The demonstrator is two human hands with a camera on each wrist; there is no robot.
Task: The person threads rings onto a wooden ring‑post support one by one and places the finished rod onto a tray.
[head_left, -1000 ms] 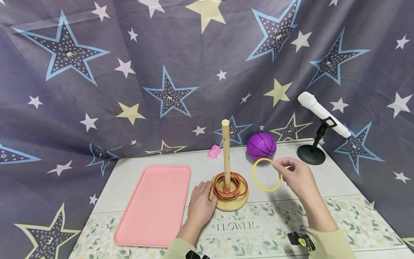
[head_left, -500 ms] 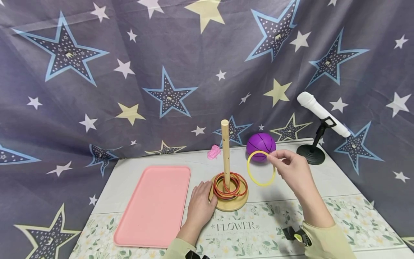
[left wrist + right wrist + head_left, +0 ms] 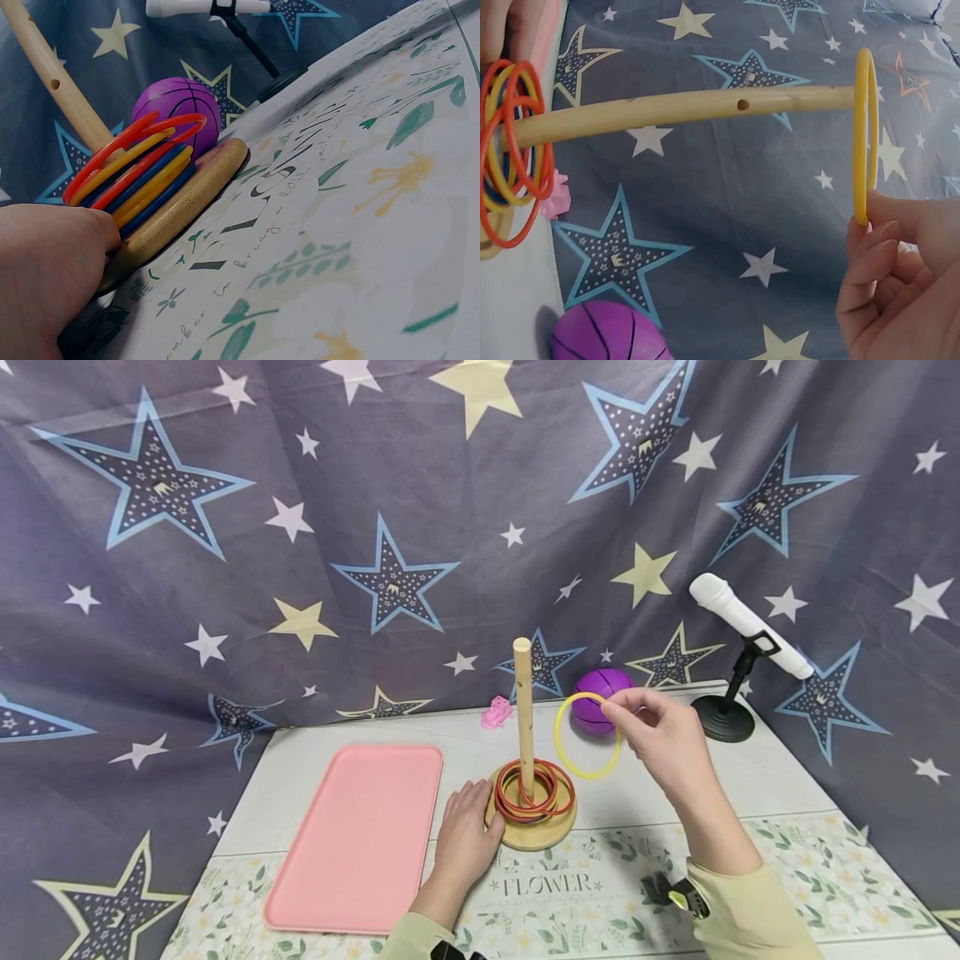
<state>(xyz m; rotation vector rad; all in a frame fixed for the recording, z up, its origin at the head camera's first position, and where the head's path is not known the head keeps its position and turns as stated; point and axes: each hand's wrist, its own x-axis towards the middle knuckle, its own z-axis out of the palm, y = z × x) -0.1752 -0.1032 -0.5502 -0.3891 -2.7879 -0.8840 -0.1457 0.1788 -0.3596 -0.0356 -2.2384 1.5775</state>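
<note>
My right hand (image 3: 667, 735) pinches a yellow ring (image 3: 861, 135) between thumb and fingers, raised above the table. In the right wrist view the ring is level with the tip of a wooden peg (image 3: 682, 109); whether it is around the peg is unclear there. The head view shows it apart, to the peg's right. My left hand (image 3: 467, 835) rests with extended fingers against the left side of the round wooden base (image 3: 536, 837). Several red, yellow and blue rings (image 3: 142, 180) lie stacked around the peg's foot, the top red ones askew.
A pink tray (image 3: 356, 835) lies on the table to the left. Behind the peg are a small pink toy (image 3: 496, 712) and a purple ball (image 3: 600, 681). A white microphone (image 3: 750, 622) on a black stand (image 3: 722, 717) is at the back right, before a star-patterned curtain (image 3: 450, 468).
My right hand has moved left and slightly up with the yellow ring, bringing it closer to the peg. The left hand has stayed at the base.
</note>
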